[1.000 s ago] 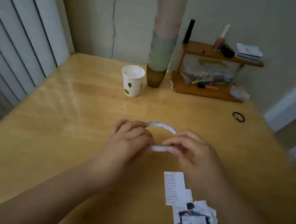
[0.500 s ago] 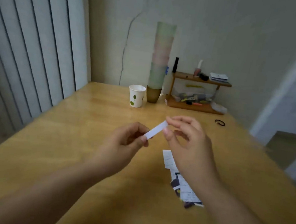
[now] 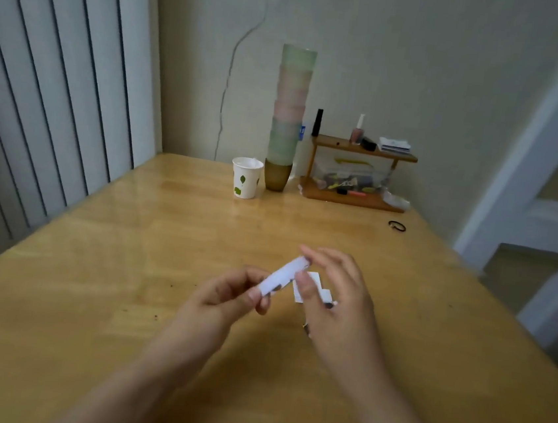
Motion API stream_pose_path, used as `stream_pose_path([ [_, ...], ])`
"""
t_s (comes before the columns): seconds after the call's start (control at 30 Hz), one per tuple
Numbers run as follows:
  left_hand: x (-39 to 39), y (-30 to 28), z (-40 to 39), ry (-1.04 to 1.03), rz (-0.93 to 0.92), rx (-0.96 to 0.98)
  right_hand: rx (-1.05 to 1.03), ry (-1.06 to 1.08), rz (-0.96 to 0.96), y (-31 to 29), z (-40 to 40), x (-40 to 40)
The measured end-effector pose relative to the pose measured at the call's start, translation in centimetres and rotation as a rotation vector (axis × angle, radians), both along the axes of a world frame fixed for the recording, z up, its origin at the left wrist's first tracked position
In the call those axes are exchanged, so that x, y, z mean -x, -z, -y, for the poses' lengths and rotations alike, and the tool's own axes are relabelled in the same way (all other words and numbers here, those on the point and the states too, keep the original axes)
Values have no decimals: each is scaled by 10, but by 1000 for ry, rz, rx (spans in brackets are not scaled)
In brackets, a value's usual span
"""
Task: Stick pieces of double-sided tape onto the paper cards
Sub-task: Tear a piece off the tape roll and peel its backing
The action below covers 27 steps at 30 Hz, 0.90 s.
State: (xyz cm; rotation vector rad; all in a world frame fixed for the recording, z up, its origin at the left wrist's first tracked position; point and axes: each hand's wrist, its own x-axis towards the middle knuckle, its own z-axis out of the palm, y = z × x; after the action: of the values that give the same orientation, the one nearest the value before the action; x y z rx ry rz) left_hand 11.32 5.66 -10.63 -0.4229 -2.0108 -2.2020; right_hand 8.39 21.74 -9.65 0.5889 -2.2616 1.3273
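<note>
A short white strip of double-sided tape is stretched slantwise in the air between both hands, above the wooden table. My left hand pinches its lower left end. My right hand pinches its upper right end between thumb and fingers. The paper cards lie on the table just behind and under my right hand, which hides most of them; only some white corners show. No tape roll is in view.
At the far edge stand a white paper cup with green leaves, a tall stack of pastel cups and a small wooden shelf holding small items. A black hair tie lies at the right. Vertical blinds hang at the left.
A second ago both hands were on the white tape ring on the table. Now they hold a separate strip up in the air, and the view has tilted upward.
</note>
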Motion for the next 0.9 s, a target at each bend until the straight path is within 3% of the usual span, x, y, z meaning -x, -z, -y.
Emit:
stream_pose_path([
  [0.07,4,-4,11,52,3,-159,62,-28,112,-10,-12,3],
  [0.17,7,-7,21,203,-16,-397,266,-234,346,-20,-20,5],
  [0.27,7,-8,22,242,-19,-519,356,-345,374,-19,-18,4],
  [0.33,7,-8,22,239,6,-562,308,-386,393,-17,-13,0],
  [0.7,1,-2,18,324,52,-436,582,-653,528,-17,-13,-12],
  [0.9,-3,-4,17,388,46,-345,651,-563,556,-18,-15,-12],
])
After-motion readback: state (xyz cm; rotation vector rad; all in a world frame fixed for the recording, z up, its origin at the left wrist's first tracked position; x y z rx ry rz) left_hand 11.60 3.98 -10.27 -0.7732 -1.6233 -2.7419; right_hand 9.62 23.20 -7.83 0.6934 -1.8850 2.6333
